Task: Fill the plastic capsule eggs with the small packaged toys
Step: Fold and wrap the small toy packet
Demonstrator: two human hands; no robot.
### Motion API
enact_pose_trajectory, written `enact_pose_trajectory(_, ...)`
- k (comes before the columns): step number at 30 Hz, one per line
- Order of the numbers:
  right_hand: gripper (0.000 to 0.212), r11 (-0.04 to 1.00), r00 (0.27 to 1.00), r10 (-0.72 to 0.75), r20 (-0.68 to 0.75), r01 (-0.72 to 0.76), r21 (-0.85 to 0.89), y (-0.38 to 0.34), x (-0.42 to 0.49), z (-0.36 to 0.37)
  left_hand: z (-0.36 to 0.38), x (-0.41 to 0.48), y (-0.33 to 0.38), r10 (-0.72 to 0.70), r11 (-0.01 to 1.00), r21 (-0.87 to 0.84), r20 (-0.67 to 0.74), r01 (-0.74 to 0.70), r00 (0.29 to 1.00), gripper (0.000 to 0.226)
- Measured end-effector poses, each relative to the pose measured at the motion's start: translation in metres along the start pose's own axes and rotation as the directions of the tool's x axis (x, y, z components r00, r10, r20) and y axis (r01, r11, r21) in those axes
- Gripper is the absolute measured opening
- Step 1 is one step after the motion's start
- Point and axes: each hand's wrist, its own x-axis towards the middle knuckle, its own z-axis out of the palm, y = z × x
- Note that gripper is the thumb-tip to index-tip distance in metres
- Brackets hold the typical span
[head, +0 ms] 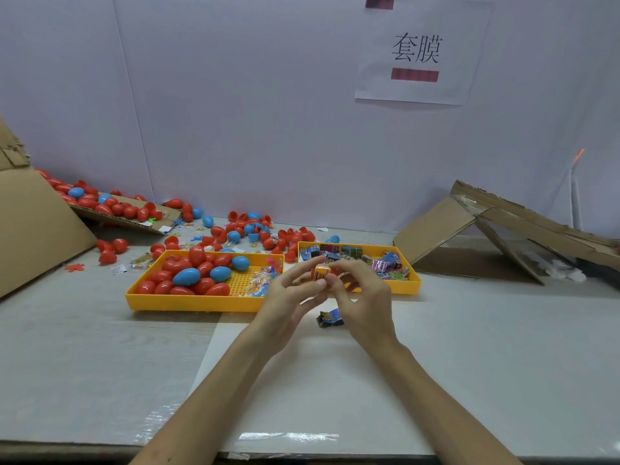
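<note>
Head view: left hand [291, 298] and right hand [364, 297] meet above the table [469, 347], fingertips of both pinching one orange toy [322, 270] (any egg half there is unclear). Eggs [186, 276] sit in a yellow tray [188, 303] just behind; white wall [235, 95] at the back.

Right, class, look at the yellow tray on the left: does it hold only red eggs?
No: the left yellow tray holds several blue eggs among the red eggs.
</note>
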Motion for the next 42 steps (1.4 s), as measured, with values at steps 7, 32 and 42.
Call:
enact_pose_trajectory(7, 0.019, 0.998, 0.998, -0.055, -0.035, 0.054, -0.029, -0.003, 0.001, 0.0, 0.0, 0.001, 0.0, 0.069, 0.998, 0.008, -0.132, -0.069, 0.989, 0.032)
enact_pose_trajectory(32, 0.007, 0.99, 0.992, -0.115, -0.046, 0.11, -0.088, -0.008, -0.001, 0.0, -0.003, 0.003, 0.0, 0.046, 0.994, -0.081, -0.243, -0.068, 0.969, 0.011)
enact_pose_trajectory(42, 0.007, 0.989, 0.989, -0.114, -0.09, 0.104, -0.103, -0.007, -0.002, 0.001, 0.004, 0.001, -0.002, 0.193, 0.981, 0.066, -0.25, -0.183, 0.949, 0.018)
